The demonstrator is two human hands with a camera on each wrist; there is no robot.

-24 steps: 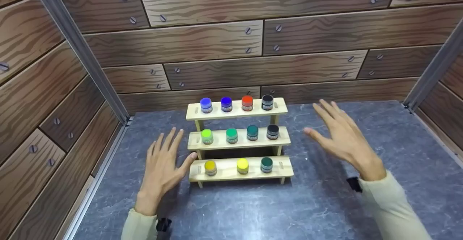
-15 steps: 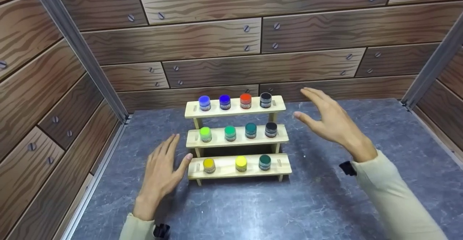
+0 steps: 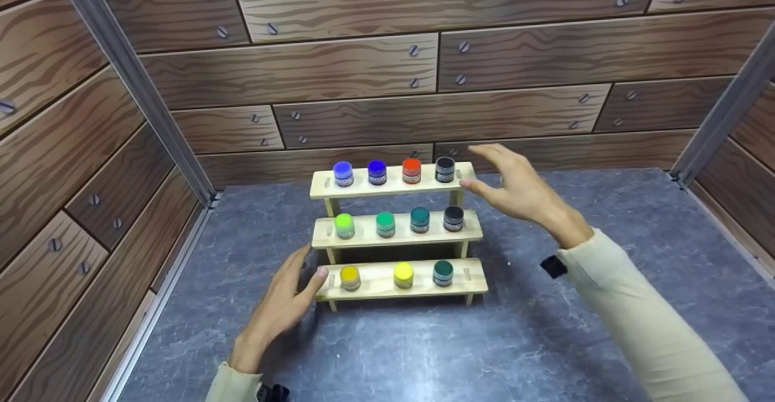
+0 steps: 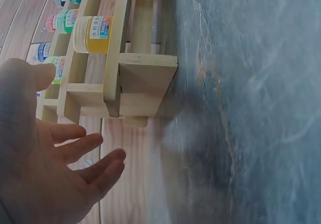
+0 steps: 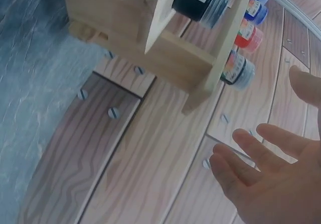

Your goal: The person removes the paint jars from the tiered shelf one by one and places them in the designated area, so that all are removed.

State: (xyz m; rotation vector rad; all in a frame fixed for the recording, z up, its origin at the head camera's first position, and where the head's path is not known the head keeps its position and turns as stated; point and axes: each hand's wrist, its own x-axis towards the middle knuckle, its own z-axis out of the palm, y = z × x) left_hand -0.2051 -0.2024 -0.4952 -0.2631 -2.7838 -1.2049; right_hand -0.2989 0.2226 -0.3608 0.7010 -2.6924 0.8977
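Observation:
A three-tier wooden stand holds small paint jars in rows. On the top tier are a light blue jar, a dark blue jar, a red jar and a black jar. Greens and another black jar fill the middle tier; an ochre jar, a yellow jar and a dark green jar stand on the bottom one. My left hand, fingers extended, is beside the stand's lower left end. My right hand, thumb and fingers apart, is at the top tier's right end, holding nothing.
The stand rests on a dark grey marbled table. Behind it rises a wood-plank patterned wall, with similar panels at both sides. Metal posts mark the corners.
My right hand has moved left to the top tier's right end. The left hand has turned and drawn in closer to the stand's lower left end. The jars have stayed put.

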